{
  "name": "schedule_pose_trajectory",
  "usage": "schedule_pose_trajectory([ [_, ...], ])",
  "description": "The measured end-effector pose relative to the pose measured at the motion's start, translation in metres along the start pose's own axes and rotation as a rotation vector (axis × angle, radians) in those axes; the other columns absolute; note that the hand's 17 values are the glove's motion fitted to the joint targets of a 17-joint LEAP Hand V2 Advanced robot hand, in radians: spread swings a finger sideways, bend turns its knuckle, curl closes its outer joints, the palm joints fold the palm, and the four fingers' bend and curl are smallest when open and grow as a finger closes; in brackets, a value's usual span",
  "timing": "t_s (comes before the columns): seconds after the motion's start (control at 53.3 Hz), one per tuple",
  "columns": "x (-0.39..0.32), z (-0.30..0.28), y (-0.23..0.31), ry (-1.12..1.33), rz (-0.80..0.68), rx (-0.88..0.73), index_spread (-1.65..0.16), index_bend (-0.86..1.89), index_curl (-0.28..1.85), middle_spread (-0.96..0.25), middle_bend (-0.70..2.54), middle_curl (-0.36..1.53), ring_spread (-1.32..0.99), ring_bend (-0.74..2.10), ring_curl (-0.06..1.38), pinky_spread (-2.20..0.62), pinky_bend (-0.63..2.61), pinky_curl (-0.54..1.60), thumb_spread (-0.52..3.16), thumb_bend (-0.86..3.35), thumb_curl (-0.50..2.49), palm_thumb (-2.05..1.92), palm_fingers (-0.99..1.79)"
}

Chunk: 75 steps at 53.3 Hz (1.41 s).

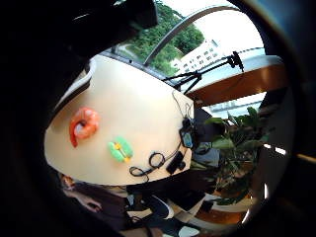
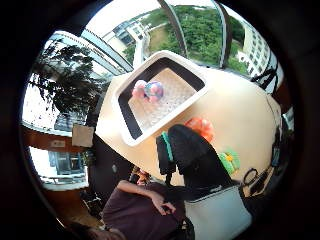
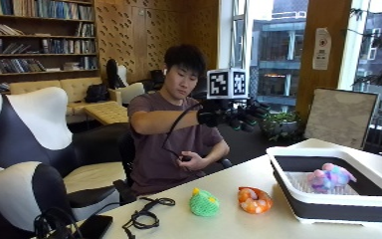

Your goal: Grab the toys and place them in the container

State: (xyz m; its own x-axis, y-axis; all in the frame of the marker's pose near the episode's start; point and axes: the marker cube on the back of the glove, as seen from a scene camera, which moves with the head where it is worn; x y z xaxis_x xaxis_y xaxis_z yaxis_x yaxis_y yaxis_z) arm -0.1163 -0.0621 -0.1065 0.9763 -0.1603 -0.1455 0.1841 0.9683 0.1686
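Observation:
In the outside view my gloved right hand [image 3: 236,115] is raised well above the table, fingers relaxed and holding nothing. On the table lie a green knitted toy [image 3: 204,203] and an orange shrimp-like toy [image 3: 254,200], side by side. To their right stands the container [image 3: 323,209], a white-rimmed tub with dark walls, holding a pink and blue plush toy [image 3: 330,178]. The palm views look down on the orange toy [image 1: 84,126], the green toy [image 1: 120,149], the container [image 2: 126,117] and the plush toy [image 2: 148,91]; a gloved finger [image 2: 192,155] crosses the thumb side view.
A coiled black cable [image 3: 144,215] and a dark phone [image 3: 95,226] lie on the cream table [image 3: 257,226] near its left end. The person's bare left hand [image 3: 190,160] rests by their lap. Black and white chairs [image 3: 39,149] stand to the left.

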Motion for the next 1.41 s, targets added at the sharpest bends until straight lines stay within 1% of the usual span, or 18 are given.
schedule_pose_trajectory([
  [0.094, 0.031, 0.027, 0.022, -0.058, 0.027, -0.048, -0.19, 0.04, 0.11, 0.03, 0.13, 0.36, 0.02, 0.49, 0.29, 0.04, 0.98, 0.38, 1.28, -0.02, 0.40, -0.01, -0.29],
  [0.244, 0.054, 0.114, 0.056, -0.181, 0.058, -0.206, -0.19, 0.04, 0.11, 0.03, 0.14, 0.34, 0.03, 0.46, 0.28, 0.04, 0.97, 0.37, 1.28, -0.02, 0.37, -0.01, -0.29],
  [0.375, 0.048, 0.190, 0.081, -0.197, 0.079, -0.336, -0.19, 0.04, 0.10, 0.04, 0.13, 0.31, 0.03, 0.45, 0.28, 0.05, 0.97, 0.37, 1.26, -0.03, 0.36, -0.01, -0.28],
  [0.488, 0.039, 0.226, 0.091, -0.151, 0.085, -0.340, -0.18, -0.01, 0.08, 0.05, 0.13, 0.29, 0.03, 0.58, 0.32, 0.04, 1.03, 0.38, 1.24, -0.03, 0.35, -0.01, -0.18],
  [0.525, 0.038, 0.230, 0.093, -0.094, 0.090, -0.298, -0.18, 0.00, 0.07, 0.05, 0.17, 0.30, 0.02, 0.65, 0.34, 0.03, 1.05, 0.38, 1.24, -0.02, 0.34, -0.01, -0.11],
  [0.544, 0.038, 0.231, 0.093, -0.063, 0.092, -0.276, -0.18, 0.01, 0.07, 0.04, 0.20, 0.31, 0.00, 0.72, 0.36, 0.01, 1.06, 0.38, 1.23, -0.02, 0.34, 0.00, 0.00],
  [0.563, 0.037, 0.232, 0.094, -0.035, 0.096, -0.256, -0.18, 0.01, 0.07, 0.04, 0.21, 0.31, -0.01, 0.74, 0.36, 0.01, 1.07, 0.38, 1.23, -0.02, 0.34, -0.01, -0.03],
  [0.6, 0.036, 0.234, 0.095, 0.010, 0.106, -0.224, -0.20, 0.09, 0.07, -0.01, 0.29, 0.34, -0.08, 0.89, 0.39, -0.06, 1.07, 0.38, 1.23, -0.01, 0.34, 0.01, 0.28],
  [0.638, 0.037, 0.235, 0.096, 0.033, 0.105, -0.201, -0.20, 0.11, 0.07, -0.04, 0.33, 0.34, -0.13, 0.94, 0.38, -0.11, 1.07, 0.35, 1.22, -0.01, 0.34, 0.02, 0.44],
  [0.826, 0.041, 0.238, 0.088, 0.063, 0.025, -0.070, -0.22, 0.27, 0.15, -0.24, 0.54, 0.44, -0.28, 1.01, 0.42, -0.28, 0.97, 0.33, 1.31, 0.00, 0.33, 0.03, 0.86],
  [0.882, 0.040, 0.238, 0.084, 0.055, -0.004, -0.071, -0.24, 0.34, 0.17, -0.28, 0.63, 0.47, -0.31, 1.04, 0.43, -0.32, 0.90, 0.31, 1.38, 0.03, 0.33, 0.07, 1.06],
  [0.994, 0.039, 0.231, 0.075, -0.033, -0.043, -0.252, -0.26, 0.54, 0.27, -0.32, 0.82, 0.57, -0.33, 1.14, 0.49, -0.36, 0.84, 0.33, 1.49, 0.11, 0.35, 0.19, 1.30],
  [1.013, 0.038, 0.227, 0.074, -0.068, -0.045, -0.291, -0.26, 0.50, 0.26, -0.33, 0.80, 0.57, -0.33, 1.13, 0.49, -0.37, 0.85, 0.33, 1.50, 0.10, 0.34, 0.17, 1.18],
  [1.032, 0.038, 0.222, 0.072, -0.110, -0.045, -0.329, -0.26, 0.57, 0.29, -0.32, 0.85, 0.60, -0.33, 1.16, 0.50, -0.37, 0.84, 0.34, 1.52, 0.12, 0.35, 0.21, 1.29],
  [1.107, 0.032, 0.190, 0.060, -0.297, -0.033, -0.395, -0.26, 0.66, 0.33, -0.33, 0.92, 0.64, -0.34, 1.22, 0.53, -0.39, 0.87, 0.36, 1.51, 0.17, 0.39, 0.32, 1.27],
  [1.182, 0.024, 0.137, 0.038, -0.404, -0.052, -0.339, -0.27, 0.70, 0.37, -0.33, 0.96, 0.68, -0.34, 1.25, 0.54, -0.39, 0.92, 0.38, 1.39, 0.18, 0.46, 0.44, 1.21],
  [1.313, -0.006, 0.044, -0.007, -0.350, -0.059, -0.157, -0.27, 0.78, 0.43, -0.32, 1.02, 0.74, -0.35, 1.28, 0.56, -0.40, 0.96, 0.40, 1.22, 0.18, 0.55, 0.54, 1.16],
  [1.407, -0.032, -0.010, -0.044, -0.263, -0.047, 0.027, -0.27, 0.83, 0.48, -0.31, 1.05, 0.77, -0.35, 1.31, 0.57, -0.40, 0.97, 0.42, 1.14, 0.17, 0.60, 0.58, 1.14],
])
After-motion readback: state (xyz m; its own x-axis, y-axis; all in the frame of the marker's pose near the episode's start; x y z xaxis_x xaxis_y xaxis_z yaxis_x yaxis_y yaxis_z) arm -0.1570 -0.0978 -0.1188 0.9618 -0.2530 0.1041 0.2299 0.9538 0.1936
